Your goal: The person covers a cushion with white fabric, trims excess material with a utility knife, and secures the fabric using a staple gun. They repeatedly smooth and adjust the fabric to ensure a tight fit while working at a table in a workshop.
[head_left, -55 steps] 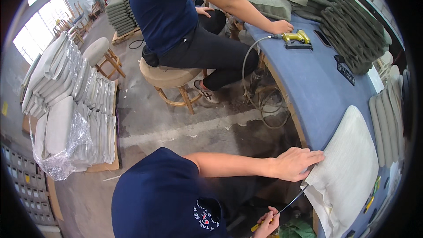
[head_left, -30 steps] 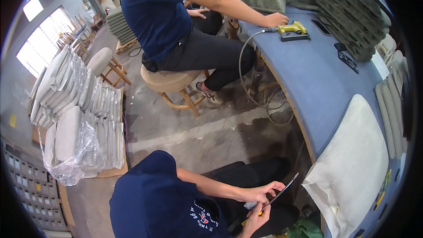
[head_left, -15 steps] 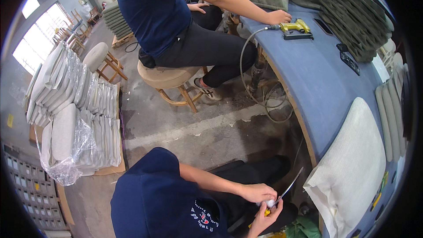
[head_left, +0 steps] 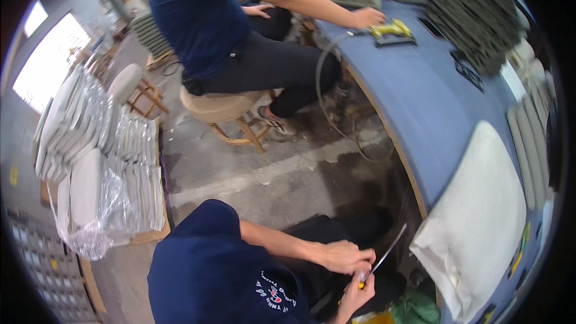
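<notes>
hands [head_left: 346, 257] close together, right gripping yellow-handled tool [head_left: 389, 248]

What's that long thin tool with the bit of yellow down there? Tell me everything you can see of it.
The tool has a slender, straight shaft that looks like grey, shiny metal, and a yellow handle mostly hidden in the right hand, which grips it. It slants up and rightward in the picture, its tip clear of the pale cushion. The left hand is close beside the shaft; blur hides whether they touch, and the tip's exact shape.
</notes>
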### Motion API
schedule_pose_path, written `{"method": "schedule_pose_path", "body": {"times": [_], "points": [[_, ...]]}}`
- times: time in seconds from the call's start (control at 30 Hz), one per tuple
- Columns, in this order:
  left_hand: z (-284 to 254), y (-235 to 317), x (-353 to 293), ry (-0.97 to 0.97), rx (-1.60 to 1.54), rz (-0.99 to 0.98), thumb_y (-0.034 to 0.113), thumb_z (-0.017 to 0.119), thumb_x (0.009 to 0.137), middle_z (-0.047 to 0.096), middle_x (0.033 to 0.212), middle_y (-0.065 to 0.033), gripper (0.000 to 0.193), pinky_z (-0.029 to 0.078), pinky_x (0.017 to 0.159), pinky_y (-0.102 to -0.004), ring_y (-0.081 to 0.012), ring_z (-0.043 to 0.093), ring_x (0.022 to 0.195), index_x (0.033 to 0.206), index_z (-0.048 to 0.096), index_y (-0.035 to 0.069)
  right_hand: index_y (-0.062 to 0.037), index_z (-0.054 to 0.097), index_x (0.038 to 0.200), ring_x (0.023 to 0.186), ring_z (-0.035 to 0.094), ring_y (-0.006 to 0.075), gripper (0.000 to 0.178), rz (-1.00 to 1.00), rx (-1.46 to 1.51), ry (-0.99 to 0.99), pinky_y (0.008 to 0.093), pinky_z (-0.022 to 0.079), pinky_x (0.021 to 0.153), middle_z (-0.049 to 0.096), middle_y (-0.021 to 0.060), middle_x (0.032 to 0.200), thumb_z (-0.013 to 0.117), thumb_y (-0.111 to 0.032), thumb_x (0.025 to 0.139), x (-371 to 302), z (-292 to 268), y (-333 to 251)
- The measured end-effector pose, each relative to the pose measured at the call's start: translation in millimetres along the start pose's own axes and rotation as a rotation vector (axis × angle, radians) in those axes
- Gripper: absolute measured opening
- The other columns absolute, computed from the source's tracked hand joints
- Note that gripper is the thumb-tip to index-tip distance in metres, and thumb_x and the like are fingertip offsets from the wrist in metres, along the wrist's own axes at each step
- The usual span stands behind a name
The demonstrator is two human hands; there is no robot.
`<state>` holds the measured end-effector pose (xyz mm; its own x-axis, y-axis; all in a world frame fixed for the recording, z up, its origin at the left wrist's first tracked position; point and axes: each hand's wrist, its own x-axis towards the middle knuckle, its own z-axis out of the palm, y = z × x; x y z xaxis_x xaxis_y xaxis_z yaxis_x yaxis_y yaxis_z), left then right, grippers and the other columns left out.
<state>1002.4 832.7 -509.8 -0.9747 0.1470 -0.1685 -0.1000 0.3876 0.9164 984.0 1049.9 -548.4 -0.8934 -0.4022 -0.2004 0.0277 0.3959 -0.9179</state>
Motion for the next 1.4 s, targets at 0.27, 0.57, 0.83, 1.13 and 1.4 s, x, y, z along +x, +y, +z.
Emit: {"method": "schedule_pose_path", "body": {"times": [0.27,0.57,0.83,1.13,1.4], "points": [[-61.3,-39.7,12.2,0.504,-0.036,0.050,0.024,0.046,0.111,0.067,0.094,-0.0140,0.030,0.054,0.081,-0.0390,-0.0253,0.068,0.086,0.105,0.067,0.003,0.0006,0.070,0.109,0.053,0.052,0.0040,0.011,0.107,0.537,0.396,0.0217,0.038,0.048,0.066,0.0010,0.077,0.072,-0.008,0.102,-1.4,-30.6,-64.2],[-29.0,13.5,28.4,-0.097,-0.193,0.031,0.018,0.071,0.098,0.058,0.087,0.0011,0.020,0.046,0.072,-0.0284,-0.0086,0.053,0.080,0.112,0.062,0.006,-0.0018,0.072,0.115,0.066,0.058,0.0023,0.015,0.099,0.529,0.561,0.0211,0.045,0.056,0.068,-0.0013,0.085,0.073,-0.004,0.100,-20.6,-40.6,-43.3],[20.1,35.0,35.6,-0.292,-0.180,0.138,0.015,0.063,0.100,0.066,0.085,-0.0169,0.018,0.053,0.073,-0.0376,-0.0250,0.067,0.075,0.111,0.063,0.001,0.0018,0.070,0.117,0.085,0.066,0.0130,0.019,-0.124,0.229,0.452,0.0323,0.053,0.076,0.073,0.0095,0.097,0.069,-0.006,0.100,-24.8,-26.1,-46.2],[40.3,46.6,39.0,-0.261,-0.028,0.079,0.024,0.066,0.105,0.058,0.072,-0.0053,0.030,0.044,0.064,-0.0317,-0.0095,0.049,0.070,0.091,0.063,-0.001,-0.0011,0.069,0.113,0.079,0.059,0.0102,0.021,-0.006,0.399,0.410,0.0292,0.050,0.072,0.066,0.0050,0.088,0.078,-0.011,0.096,-44.8,-34.7,-21.1],[58.3,38.7,59.8,-0.560,-0.043,0.064,0.027,0.066,0.108,0.052,0.066,-0.0034,0.035,0.040,0.059,-0.0296,-0.0056,0.046,0.066,0.088,0.063,-0.002,-0.0040,0.067,0.121,0.063,0.056,0.0035,0.023,0.080,0.617,0.368,0.0221,0.043,0.056,0.071,0.0002,0.086,0.074,-0.011,0.100,-81.8,-64.0,23.3]]}}
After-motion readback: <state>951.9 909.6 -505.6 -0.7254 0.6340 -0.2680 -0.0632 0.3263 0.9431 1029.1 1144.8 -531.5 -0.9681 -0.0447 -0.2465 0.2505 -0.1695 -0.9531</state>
